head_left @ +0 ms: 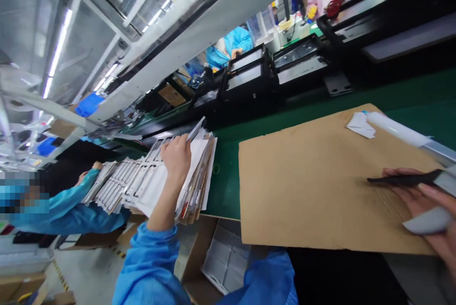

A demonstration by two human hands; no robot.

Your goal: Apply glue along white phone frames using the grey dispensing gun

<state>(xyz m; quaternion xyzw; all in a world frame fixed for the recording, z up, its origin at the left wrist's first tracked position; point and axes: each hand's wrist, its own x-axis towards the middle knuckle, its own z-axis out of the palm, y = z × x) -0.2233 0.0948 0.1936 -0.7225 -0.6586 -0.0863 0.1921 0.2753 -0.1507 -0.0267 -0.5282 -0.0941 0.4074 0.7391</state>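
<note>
The left hand (176, 155) lies flat, fingers spread, on a white sheet topping the stack of white paper sheets and grey framed panels (156, 179) at the edge of the green desk (409, 98). The right hand (423, 200) is clamped on thin black tweezers (404, 180) and a grey flat piece (427, 221), over the brown cardboard sheet (313, 181). A white tube (395, 129) lies on the cardboard beside a crumpled white paper scrap (360, 126). No writing is legible.
</note>
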